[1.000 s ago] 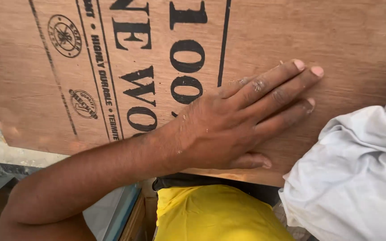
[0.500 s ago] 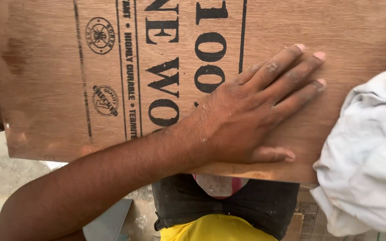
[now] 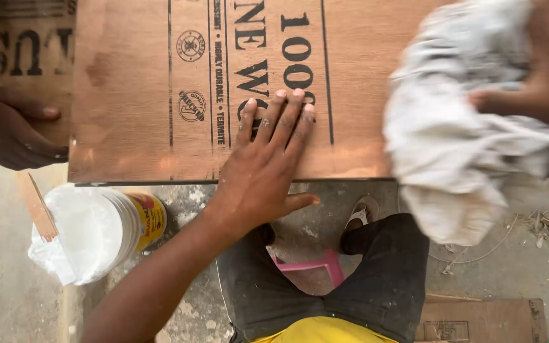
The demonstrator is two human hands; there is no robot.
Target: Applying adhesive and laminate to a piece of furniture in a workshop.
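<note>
the person's left hand (image 3: 263, 171) lies flat on a reddish-brown plywood sheet with black printed lettering and round stamps (image 3: 141, 95), palm down, the four fingers (image 3: 279, 117) stretched out close together over the print and the thumb splayed off past the near edge of the board; it grips nothing, it only presses on the surface. the right hand (image 3: 535, 76) is up at the right side of the sheet, blurred, with its fingers closed into a crumpled white cloth (image 3: 459, 140) that covers that end of the board and hangs down over the near edge (how tightly it is bunched i cannot tell through the blur).

at the far left another person's hand (image 3: 7, 130) curls its fingers around the edge of a darker brown printed board (image 3: 27, 51), which sits just beside the plywood sheet.

below the sheet, on the grey concrete floor (image 3: 7, 267), a white plastic tub with a yellow and red label (image 3: 106, 228) lies on its side on a white plastic bag, and a thin wooden stick (image 3: 35, 204) rests against it. the person's dark trousers (image 3: 376, 279) and yellow shirt (image 3: 316, 331) show underneath, with a pink plastic stool (image 3: 319, 263) between the knees, a sandalled foot (image 3: 360, 216) near it, and flattened brown cardboard (image 3: 478, 317) at lower right.
</note>
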